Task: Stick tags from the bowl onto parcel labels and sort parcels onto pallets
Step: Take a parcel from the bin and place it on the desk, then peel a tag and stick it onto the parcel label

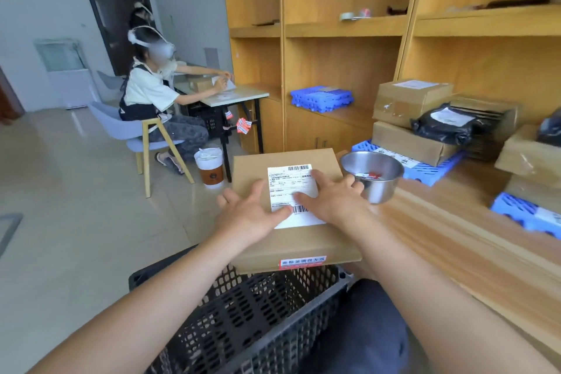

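Looking down from the head view, the brown parcel [291,240] lies flat, partly over the black crate [258,313] and right at the edge of the wooden table [455,237]. Its white label [288,182] faces up. Both hands are on top of it. The left hand [252,212] lies flat with straight fingers, and one fingertip is on the label near the lower barcode. The right hand [331,197] is flat too, with its fingers spread and straight, pressing on the label. Neither hand grips anything. I cannot tell if a tag is under the fingers, because they hide that spot. The steel bowl [379,188] stands on the table just beside the right hand, and small red and white tags [368,175] lie in it. A red sticker [302,263] is on the near side of the parcel. I think the step is pressing a tag down on the label, or holding the parcel flat. To do it well, rub firmly from the middle out so no corner lifts, and don't cover the barcodes. The parcel hangs over the crate, so push straight down, not sideways, or it may tip. Blue pallets [425,173] with other parcels [409,143] sit farther along the table — I think this parcel goes there once the tag is on.
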